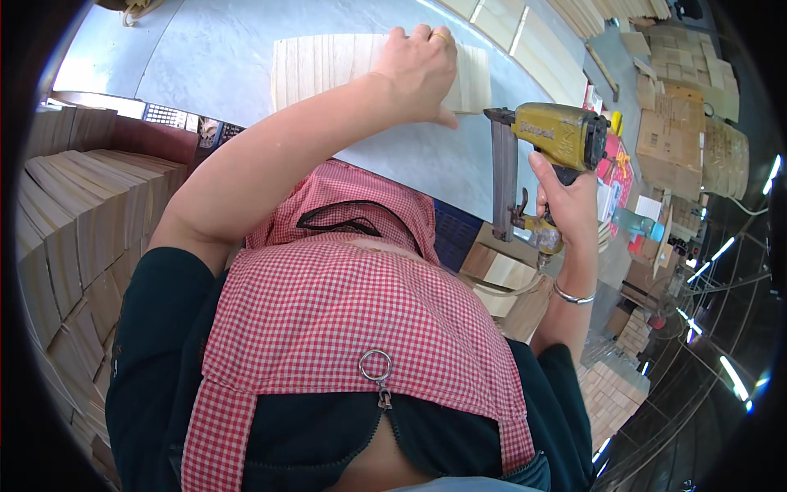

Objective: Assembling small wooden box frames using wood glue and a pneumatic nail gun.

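A flat piece of pale wood (328, 70) with visible grain lies on the grey-blue tabletop. My left hand (418, 74) reaches across it near its right end, fingers bent at the far edge and thumb by the near edge. Off the right end of the wood, my right hand (566, 197) is wrapped around the handle of a yellow and black pneumatic nail gun (553, 131). The gun's nose is close to the wood's right corner, and its long dark magazine points back toward me. Whether the nose touches the wood I cannot tell.
Tall stacks of wooden pieces (82, 221) stand at my left. Long pale boards (549, 53) lie beyond the table's far right. An air hose (512, 291) hangs below the gun. Cardboard boxes (672, 135) and a clear bottle (635, 223) are on the right.
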`<state>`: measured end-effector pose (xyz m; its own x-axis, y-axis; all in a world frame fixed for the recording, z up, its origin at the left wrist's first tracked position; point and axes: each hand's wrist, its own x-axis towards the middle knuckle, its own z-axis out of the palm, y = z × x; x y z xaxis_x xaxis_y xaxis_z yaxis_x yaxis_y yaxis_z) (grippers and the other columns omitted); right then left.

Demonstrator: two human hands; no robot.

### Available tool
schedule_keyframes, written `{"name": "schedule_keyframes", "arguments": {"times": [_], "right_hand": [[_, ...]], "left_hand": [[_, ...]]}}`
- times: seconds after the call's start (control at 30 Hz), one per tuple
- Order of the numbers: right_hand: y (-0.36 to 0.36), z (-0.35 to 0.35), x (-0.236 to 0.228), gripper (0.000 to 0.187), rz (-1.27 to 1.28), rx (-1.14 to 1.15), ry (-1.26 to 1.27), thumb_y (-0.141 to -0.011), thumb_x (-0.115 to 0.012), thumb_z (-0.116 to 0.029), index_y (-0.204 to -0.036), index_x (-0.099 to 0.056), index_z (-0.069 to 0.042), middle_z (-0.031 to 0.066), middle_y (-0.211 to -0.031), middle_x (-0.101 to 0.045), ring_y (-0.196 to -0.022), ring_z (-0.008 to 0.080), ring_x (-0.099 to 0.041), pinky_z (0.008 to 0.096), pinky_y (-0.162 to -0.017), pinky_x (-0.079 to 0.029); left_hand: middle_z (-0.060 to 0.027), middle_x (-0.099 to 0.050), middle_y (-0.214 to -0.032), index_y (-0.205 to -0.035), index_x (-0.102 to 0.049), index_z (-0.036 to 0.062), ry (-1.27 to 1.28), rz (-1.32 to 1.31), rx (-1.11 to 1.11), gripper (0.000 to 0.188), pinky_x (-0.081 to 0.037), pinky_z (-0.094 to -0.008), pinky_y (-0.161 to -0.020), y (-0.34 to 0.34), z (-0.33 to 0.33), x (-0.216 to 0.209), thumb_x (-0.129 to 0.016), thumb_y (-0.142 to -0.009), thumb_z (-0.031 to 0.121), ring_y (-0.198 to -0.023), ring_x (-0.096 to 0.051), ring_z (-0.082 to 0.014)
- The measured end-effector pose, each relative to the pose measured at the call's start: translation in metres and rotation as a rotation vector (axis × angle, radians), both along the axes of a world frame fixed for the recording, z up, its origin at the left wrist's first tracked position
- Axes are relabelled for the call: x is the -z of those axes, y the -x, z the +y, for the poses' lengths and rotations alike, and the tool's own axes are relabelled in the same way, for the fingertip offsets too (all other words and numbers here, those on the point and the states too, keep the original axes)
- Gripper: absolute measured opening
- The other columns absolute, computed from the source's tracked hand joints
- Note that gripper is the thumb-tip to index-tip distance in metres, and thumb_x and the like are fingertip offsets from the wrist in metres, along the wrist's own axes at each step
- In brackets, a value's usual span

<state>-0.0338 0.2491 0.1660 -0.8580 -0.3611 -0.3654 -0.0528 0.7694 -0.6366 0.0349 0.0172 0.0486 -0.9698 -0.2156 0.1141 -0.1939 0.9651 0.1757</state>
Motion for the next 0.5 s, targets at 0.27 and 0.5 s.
{"name": "schedule_keyframes", "arguments": {"times": [0.27,0.5], "right_hand": [[-0.021,-0.001,-0.009,0.031,0.145,-0.048,0.052,-0.088,-0.078,-0.023,-0.097,-0.067,0.004,0.0036,-0.063,-0.060,-0.043,0.0093,-0.048,0.0232,-0.041,-0.041],[-0.028,-0.016,-0.009,0.029,0.062,-0.155,0.085,-0.088,-0.079,-0.020,-0.099,-0.068,0.004,0.0042,-0.066,-0.062,-0.043,0.0091,-0.048,0.0232,-0.039,-0.040]], "left_hand": [[-0.0155,-0.058,-0.136,-0.140,-0.051,-0.0008,0.094,0.079,-0.114,0.100,-0.042,-0.0461,-0.110,-0.088,-0.046,0.000,-0.084,-0.063,0.053,-0.123,-0.055,-0.0299],[-0.0114,-0.067,-0.114,-0.124,-0.063,-0.0015,0.059,0.245,-0.129,0.075,-0.048,-0.0374,-0.088,-0.059,-0.021,0.016,-0.079,-0.064,0.041,-0.097,-0.062,-0.0240]]}}
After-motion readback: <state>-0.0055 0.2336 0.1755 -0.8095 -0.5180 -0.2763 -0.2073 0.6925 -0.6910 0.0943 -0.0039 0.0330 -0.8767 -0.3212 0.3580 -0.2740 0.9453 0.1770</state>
